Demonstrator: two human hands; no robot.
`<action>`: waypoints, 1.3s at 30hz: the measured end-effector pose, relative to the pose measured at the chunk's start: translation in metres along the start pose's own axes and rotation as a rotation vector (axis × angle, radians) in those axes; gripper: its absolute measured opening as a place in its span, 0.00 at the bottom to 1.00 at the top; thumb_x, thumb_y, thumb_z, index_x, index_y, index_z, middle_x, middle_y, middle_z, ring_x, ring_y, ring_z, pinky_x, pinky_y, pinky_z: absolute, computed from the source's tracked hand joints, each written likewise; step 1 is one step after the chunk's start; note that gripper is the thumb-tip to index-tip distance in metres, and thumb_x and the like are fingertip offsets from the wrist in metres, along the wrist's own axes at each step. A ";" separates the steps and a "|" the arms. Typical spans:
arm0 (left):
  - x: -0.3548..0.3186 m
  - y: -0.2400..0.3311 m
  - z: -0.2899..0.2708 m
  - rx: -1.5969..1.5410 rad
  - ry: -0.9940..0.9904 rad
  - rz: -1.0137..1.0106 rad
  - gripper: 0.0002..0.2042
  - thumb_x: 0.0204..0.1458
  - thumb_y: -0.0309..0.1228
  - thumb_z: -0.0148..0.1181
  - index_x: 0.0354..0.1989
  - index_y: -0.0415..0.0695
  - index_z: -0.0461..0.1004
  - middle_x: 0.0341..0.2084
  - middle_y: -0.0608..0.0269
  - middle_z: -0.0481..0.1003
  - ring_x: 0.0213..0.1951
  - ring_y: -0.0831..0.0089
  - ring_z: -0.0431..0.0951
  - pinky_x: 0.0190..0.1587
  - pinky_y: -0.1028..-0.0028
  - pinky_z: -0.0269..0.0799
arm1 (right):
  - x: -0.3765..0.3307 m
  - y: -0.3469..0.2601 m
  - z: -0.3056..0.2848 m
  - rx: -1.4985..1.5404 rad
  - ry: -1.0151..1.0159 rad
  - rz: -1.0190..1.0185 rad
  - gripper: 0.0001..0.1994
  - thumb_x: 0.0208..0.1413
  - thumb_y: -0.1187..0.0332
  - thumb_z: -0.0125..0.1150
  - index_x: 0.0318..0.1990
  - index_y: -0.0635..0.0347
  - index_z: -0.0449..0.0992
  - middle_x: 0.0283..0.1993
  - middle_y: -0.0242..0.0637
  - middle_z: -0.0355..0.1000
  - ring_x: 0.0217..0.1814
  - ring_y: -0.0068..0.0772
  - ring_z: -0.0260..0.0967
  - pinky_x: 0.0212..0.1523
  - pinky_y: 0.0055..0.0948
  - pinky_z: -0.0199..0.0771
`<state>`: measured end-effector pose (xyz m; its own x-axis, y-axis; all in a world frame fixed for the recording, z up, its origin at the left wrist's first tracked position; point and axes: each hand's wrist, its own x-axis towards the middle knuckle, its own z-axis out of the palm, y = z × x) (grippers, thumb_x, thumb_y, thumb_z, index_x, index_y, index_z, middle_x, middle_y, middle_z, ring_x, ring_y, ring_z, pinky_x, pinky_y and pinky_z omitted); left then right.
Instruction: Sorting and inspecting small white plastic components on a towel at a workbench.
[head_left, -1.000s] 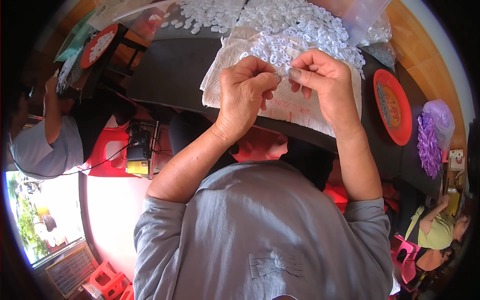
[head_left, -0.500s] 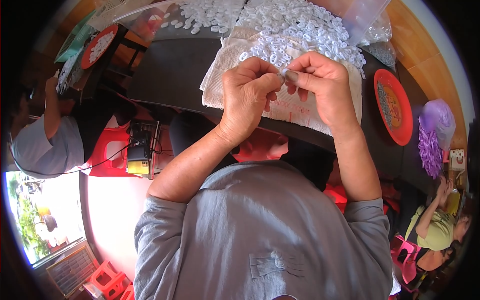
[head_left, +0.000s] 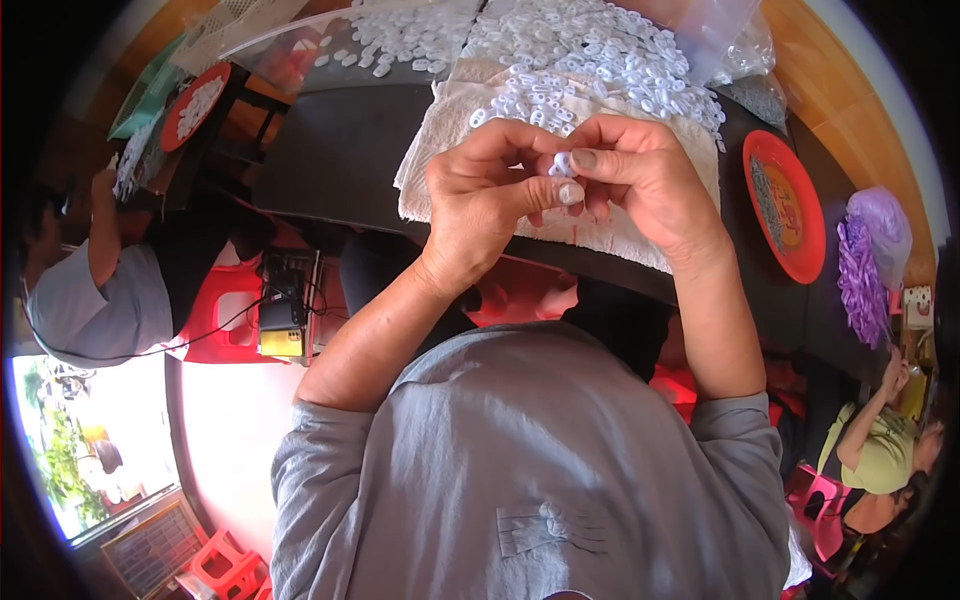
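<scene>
A small white oval plastic piece [head_left: 560, 164] with holes is pinched between my two hands over the front part of a cream towel [head_left: 425, 185]. My left hand [head_left: 478, 185] is closed, its thumb reaching just below the piece and its fingers curled behind. From the other side, the thumb and forefinger of my right hand [head_left: 645, 178] press on the same piece. Fingers partly cover it, so its full shape is hidden. Beyond my hands, a large heap of similar white plastic pieces [head_left: 600, 52] spreads over the towel and the dark table [head_left: 335, 150].
At right lies a red plate [head_left: 808, 262] holding small grey bits [head_left: 765, 200], with a purple bundle [head_left: 858, 285] past it. Clear plastic bags [head_left: 750, 50] stand behind. A person [head_left: 105, 290] sits left near another red plate [head_left: 172, 140]; another person [head_left: 880, 450] is at far right.
My left thumb has shifted lower and straightened, and my hands have dropped slightly. More of the white piece shows between my fingers now.
</scene>
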<state>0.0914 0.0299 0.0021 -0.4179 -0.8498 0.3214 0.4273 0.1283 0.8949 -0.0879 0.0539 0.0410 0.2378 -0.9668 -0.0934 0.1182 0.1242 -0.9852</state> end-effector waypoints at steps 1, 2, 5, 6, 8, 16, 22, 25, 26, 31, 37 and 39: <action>0.000 0.000 0.000 0.002 0.005 0.014 0.12 0.45 0.16 0.65 0.40 0.34 0.74 0.28 0.64 0.74 0.31 0.79 0.76 0.36 0.78 0.77 | 0.000 0.000 0.000 0.001 0.000 -0.001 0.10 0.54 0.67 0.63 0.35 0.66 0.74 0.27 0.33 0.72 0.23 0.20 0.68 0.21 0.16 0.64; 0.000 0.000 0.001 0.002 0.009 0.027 0.12 0.45 0.15 0.65 0.40 0.33 0.74 0.28 0.64 0.74 0.31 0.77 0.77 0.38 0.78 0.78 | 0.000 0.001 -0.001 0.016 -0.006 -0.006 0.10 0.54 0.66 0.62 0.35 0.66 0.74 0.27 0.33 0.72 0.22 0.20 0.68 0.20 0.16 0.64; -0.001 0.008 0.004 -0.020 -0.027 -0.042 0.11 0.46 0.15 0.63 0.40 0.33 0.73 0.29 0.60 0.75 0.33 0.74 0.78 0.37 0.75 0.79 | -0.001 0.003 -0.004 0.030 -0.026 -0.001 0.11 0.55 0.65 0.62 0.36 0.67 0.74 0.26 0.34 0.72 0.22 0.21 0.69 0.19 0.16 0.64; -0.001 0.009 0.003 -0.019 -0.028 -0.042 0.11 0.46 0.15 0.63 0.40 0.33 0.73 0.29 0.60 0.75 0.33 0.74 0.78 0.37 0.75 0.79 | -0.001 0.003 -0.004 0.027 -0.043 0.008 0.11 0.55 0.65 0.62 0.36 0.67 0.74 0.26 0.34 0.72 0.22 0.22 0.69 0.19 0.16 0.64; -0.003 0.010 0.003 -0.013 -0.067 0.003 0.11 0.47 0.15 0.62 0.40 0.32 0.73 0.30 0.57 0.76 0.33 0.71 0.79 0.36 0.73 0.79 | -0.001 0.005 -0.004 0.044 -0.057 -0.002 0.11 0.55 0.66 0.62 0.36 0.68 0.74 0.25 0.34 0.72 0.21 0.22 0.69 0.19 0.16 0.64; -0.009 0.013 0.006 0.008 -0.073 0.098 0.09 0.49 0.15 0.61 0.38 0.32 0.71 0.30 0.55 0.76 0.31 0.68 0.80 0.35 0.71 0.81 | -0.006 0.000 0.002 0.104 -0.092 -0.009 0.11 0.55 0.67 0.62 0.35 0.69 0.74 0.24 0.36 0.71 0.16 0.22 0.65 0.17 0.16 0.64; -0.008 0.006 0.010 -0.026 -0.087 0.189 0.07 0.49 0.16 0.61 0.34 0.32 0.70 0.29 0.55 0.74 0.29 0.65 0.80 0.32 0.69 0.82 | -0.009 0.004 0.005 0.210 -0.137 -0.026 0.10 0.55 0.68 0.61 0.33 0.69 0.73 0.23 0.36 0.71 0.15 0.21 0.65 0.16 0.16 0.60; -0.006 0.001 0.011 0.005 -0.079 0.221 0.07 0.49 0.16 0.61 0.34 0.33 0.70 0.27 0.55 0.74 0.28 0.65 0.80 0.31 0.70 0.82 | -0.008 0.007 0.003 0.211 -0.110 -0.043 0.10 0.55 0.69 0.61 0.32 0.68 0.72 0.23 0.36 0.71 0.15 0.20 0.64 0.16 0.16 0.59; -0.005 -0.001 0.012 -0.007 -0.062 0.214 0.07 0.49 0.16 0.62 0.34 0.33 0.70 0.27 0.56 0.74 0.28 0.65 0.80 0.31 0.70 0.82 | -0.007 0.008 0.003 0.228 -0.121 -0.036 0.09 0.56 0.69 0.61 0.32 0.68 0.72 0.23 0.36 0.71 0.15 0.20 0.64 0.16 0.16 0.58; -0.002 -0.013 0.009 -0.033 -0.058 0.195 0.07 0.48 0.16 0.62 0.33 0.34 0.70 0.26 0.56 0.73 0.25 0.67 0.79 0.28 0.71 0.81 | -0.002 0.015 -0.002 0.250 -0.117 -0.025 0.09 0.56 0.69 0.60 0.32 0.68 0.72 0.23 0.35 0.70 0.16 0.21 0.65 0.15 0.15 0.57; -0.002 -0.018 0.014 -0.031 -0.016 0.226 0.09 0.47 0.16 0.63 0.34 0.36 0.70 0.26 0.58 0.73 0.26 0.70 0.78 0.28 0.73 0.79 | -0.002 0.018 -0.002 0.330 -0.111 0.012 0.09 0.56 0.69 0.59 0.33 0.67 0.72 0.23 0.34 0.69 0.17 0.22 0.66 0.15 0.14 0.57; -0.002 -0.018 0.015 -0.099 0.027 0.169 0.09 0.47 0.16 0.64 0.34 0.36 0.70 0.26 0.59 0.73 0.27 0.72 0.78 0.29 0.75 0.78 | -0.001 0.017 0.000 0.315 -0.054 0.021 0.09 0.56 0.68 0.59 0.33 0.67 0.72 0.24 0.34 0.69 0.17 0.20 0.65 0.15 0.14 0.57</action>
<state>0.0728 0.0370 -0.0098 -0.3128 -0.8338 0.4549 0.5670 0.2203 0.7937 -0.0865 0.0570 0.0247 0.2933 -0.9510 -0.0975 0.4035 0.2156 -0.8892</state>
